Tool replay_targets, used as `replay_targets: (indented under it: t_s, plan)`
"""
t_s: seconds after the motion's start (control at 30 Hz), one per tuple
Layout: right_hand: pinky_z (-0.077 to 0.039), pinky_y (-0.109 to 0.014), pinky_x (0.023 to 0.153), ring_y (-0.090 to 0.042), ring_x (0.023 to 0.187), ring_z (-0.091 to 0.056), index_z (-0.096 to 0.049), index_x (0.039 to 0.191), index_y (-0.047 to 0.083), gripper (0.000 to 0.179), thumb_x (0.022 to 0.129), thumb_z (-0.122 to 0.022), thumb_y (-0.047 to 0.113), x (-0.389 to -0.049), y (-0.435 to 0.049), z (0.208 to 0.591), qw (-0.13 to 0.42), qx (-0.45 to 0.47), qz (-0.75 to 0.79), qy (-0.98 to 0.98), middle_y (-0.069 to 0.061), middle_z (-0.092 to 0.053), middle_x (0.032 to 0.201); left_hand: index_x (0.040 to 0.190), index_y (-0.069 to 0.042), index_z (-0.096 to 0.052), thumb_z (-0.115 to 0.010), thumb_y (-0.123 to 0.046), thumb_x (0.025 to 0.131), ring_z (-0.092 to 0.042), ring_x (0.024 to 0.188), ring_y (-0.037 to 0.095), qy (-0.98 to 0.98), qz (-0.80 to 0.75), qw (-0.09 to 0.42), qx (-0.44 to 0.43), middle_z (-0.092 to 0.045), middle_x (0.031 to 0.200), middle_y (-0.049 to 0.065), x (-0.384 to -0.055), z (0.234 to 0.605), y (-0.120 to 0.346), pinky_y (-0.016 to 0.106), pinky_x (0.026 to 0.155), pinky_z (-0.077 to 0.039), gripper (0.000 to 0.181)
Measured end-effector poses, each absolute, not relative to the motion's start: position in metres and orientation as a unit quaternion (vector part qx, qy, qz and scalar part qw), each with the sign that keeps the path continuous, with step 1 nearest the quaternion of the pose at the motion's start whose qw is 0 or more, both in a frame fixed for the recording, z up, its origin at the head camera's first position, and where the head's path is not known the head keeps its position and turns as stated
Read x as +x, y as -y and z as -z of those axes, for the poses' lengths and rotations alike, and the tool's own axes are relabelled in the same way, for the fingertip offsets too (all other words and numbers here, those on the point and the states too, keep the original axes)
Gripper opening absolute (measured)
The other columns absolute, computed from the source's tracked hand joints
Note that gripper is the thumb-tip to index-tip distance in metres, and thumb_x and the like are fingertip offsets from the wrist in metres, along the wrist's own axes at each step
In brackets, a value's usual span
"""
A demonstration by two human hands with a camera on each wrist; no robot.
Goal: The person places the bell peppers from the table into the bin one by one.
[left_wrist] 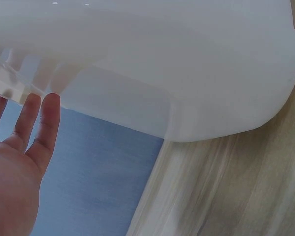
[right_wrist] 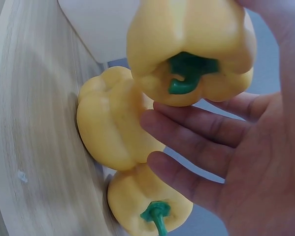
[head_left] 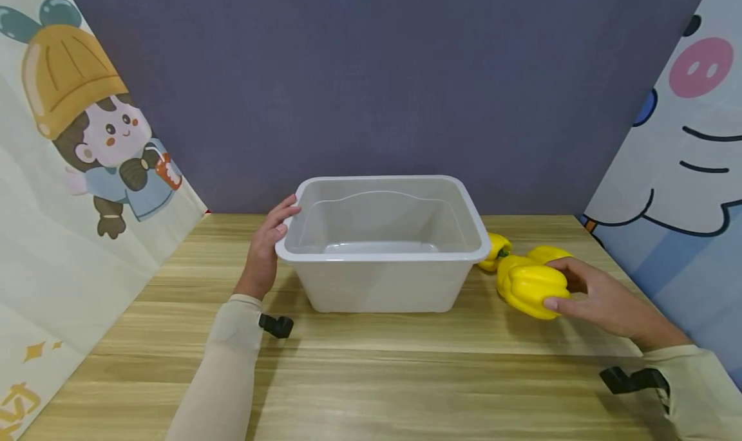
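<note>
the left hand (head_left: 265, 251) angles forward, fingers (left_wrist: 49, 118) extended, while the right hand (head_left: 605, 302) points leftward, thumb (head_left: 570, 308) pinching.

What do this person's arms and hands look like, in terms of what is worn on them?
The left sleeve and right sleeve are long, plain and pale beige. A small, angular black piece sits at each wrist: left piece, right piece. The left hand and right hand wear no gloves.
</note>
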State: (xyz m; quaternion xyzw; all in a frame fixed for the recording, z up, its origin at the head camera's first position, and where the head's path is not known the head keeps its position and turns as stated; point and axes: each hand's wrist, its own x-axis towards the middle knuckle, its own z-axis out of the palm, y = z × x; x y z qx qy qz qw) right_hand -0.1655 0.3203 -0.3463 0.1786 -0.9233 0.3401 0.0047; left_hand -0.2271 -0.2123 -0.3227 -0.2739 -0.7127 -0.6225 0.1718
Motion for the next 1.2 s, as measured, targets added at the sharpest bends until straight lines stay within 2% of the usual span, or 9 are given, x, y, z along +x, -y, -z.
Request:
replay_targets:
  t_s: [0.53,1.2]
  plan:
    - [-0.047,-0.022,0.073,-0.009,0.093,-0.055,-0.045,0.124,0.005,0.050,0.084,-0.068,0.025,-0.167,-0.313,0.342,0.031,0.168,-0.327,0.929,-0.008,-0.054,0.113,0.126,0.013,-0.043,-0.032,-0.008,0.094,-0.021,0.137,0.026,0.704,0.634,0.170,-0.271,-0.027,0.148,0.017,-0.229,0.324,0.213,0.028,0.100,-0.028,0.041]
    - [-0.048,-0.024,0.073,-0.012,0.090,-0.056,-0.046,0.123,0.006,0.045,0.085,-0.067,0.021,-0.176,-0.300,0.332,0.033,0.203,-0.341,0.917,-0.008,-0.054,0.112,0.129,0.008,-0.044,-0.031,-0.010,0.096,-0.021,0.137,0.023,0.721,0.619,0.165,-0.263,-0.028,0.148,0.013,-0.226,0.324,0.216,0.031,0.100,-0.028,0.041]
